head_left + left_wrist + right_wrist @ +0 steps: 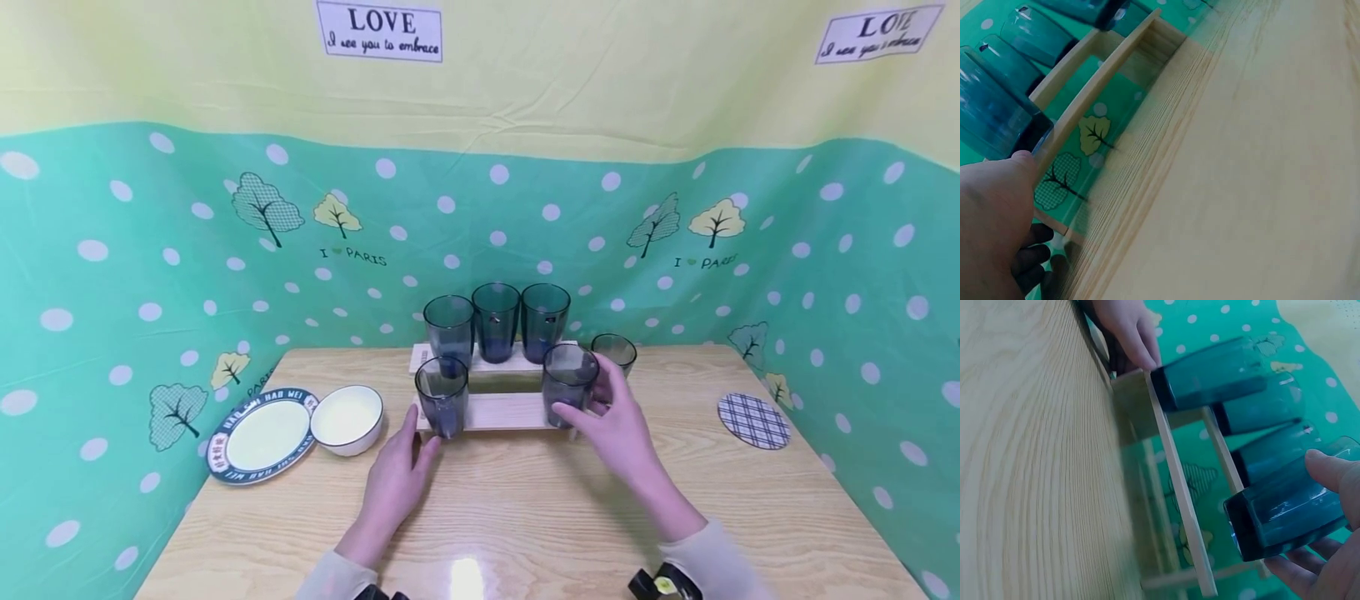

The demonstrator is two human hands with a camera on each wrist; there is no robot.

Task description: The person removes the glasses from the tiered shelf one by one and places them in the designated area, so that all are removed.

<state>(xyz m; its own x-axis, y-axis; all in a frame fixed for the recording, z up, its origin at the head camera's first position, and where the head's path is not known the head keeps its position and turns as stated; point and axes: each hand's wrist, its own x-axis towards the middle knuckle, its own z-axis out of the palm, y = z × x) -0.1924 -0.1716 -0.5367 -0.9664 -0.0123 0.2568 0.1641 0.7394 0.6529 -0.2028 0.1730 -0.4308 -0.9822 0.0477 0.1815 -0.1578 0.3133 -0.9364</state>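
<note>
The right hand [615,421] has its grip curled round a dark cup [567,385] at the rack's [501,412] front right, about 1 o'clock from the left hand [397,479], whose straight fingers steady the rack's left end. Judging by this, placing is underway; next comes a gentle release.

The far cup [615,350] at the middle right hides partly behind the front cup [568,385]. Both sleeves run off the bottom edge. Wrist views look blurry.
</note>
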